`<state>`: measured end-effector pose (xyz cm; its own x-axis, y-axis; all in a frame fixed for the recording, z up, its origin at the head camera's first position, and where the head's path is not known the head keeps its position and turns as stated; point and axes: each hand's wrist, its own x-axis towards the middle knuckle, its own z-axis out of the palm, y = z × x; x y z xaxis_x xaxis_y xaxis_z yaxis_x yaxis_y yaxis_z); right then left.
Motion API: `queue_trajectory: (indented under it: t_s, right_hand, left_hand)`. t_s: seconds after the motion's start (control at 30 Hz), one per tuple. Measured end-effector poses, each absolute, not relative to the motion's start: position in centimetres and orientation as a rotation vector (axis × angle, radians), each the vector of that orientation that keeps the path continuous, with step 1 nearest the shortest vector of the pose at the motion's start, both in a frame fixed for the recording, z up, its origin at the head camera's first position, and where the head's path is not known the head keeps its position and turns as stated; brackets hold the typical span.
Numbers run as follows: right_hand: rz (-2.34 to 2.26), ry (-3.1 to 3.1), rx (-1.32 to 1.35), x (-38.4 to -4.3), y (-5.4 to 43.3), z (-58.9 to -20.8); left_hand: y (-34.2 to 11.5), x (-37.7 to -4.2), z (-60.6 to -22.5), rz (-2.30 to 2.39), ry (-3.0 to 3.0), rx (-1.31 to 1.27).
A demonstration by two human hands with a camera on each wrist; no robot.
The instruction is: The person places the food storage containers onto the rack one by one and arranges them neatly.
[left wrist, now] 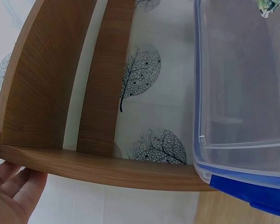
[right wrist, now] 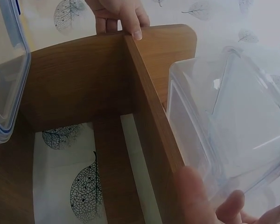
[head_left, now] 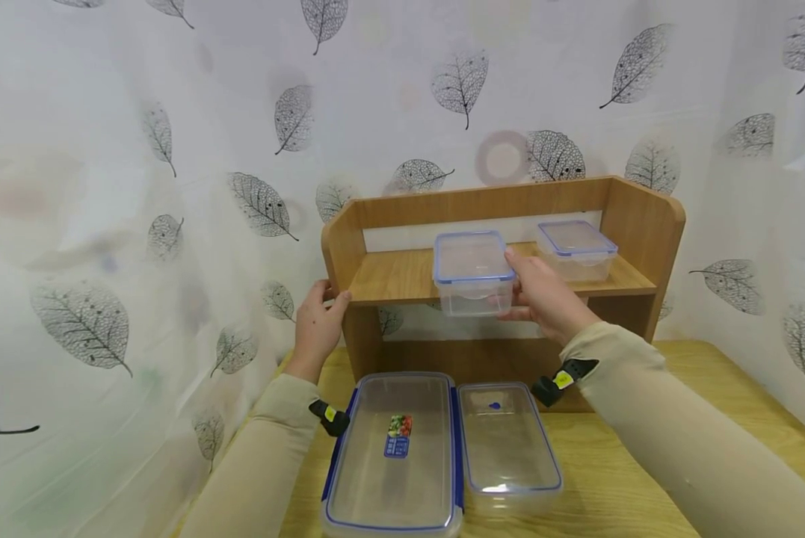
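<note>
My right hand (head_left: 543,295) grips the right side of a clear food container (head_left: 475,273) with a blue-edged lid. In the head view the container overlaps the front edge of the upper shelf board, its base lower than the board. From the right wrist, the container (right wrist: 228,121) shows beside the board, with fingertips (right wrist: 231,205) along its near side. My left hand (head_left: 318,329) holds the left side panel of the wooden desk shelf (head_left: 395,276), thumb at the board's front corner. Those fingers (left wrist: 30,186) curl round the panel's edge in the left wrist view.
A second, similar container (head_left: 577,250) sits at the right end of the upper board. On the table (head_left: 617,463), in front of the shelf, lie a large blue-clipped container (head_left: 402,486) with a label and a smaller lidded one (head_left: 510,448). A leaf-patterned curtain (head_left: 193,187) hangs behind.
</note>
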<state>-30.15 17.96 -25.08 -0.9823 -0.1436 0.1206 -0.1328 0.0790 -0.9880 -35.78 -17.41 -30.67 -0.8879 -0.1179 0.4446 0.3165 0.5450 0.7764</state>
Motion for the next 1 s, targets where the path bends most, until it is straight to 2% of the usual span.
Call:
queue_trajectory:
  t_s: [0.27,0.57,0.77,1.0]
  right_hand:
    - [-2.107,2.315,-0.316,-29.8,18.2,-25.3]
    - [-1.902,2.599,-0.414,-27.5,19.6,-25.8]
    - [-1.650,2.894,-0.604,-26.0,20.0,-25.6]
    - [-1.291,3.253,-0.956,-24.5,19.4,-26.4]
  left_hand:
    - [-17.5,-35.8,-30.9,-1.310,-2.331,-0.159]
    - [-17.4,-35.7,-30.9,-1.322,-2.339,-0.173]
    - [-17.5,-35.8,-30.8,-1.332,-2.337,-0.175]
    - [-17.5,-35.8,-30.8,-1.333,-2.343,-0.166]
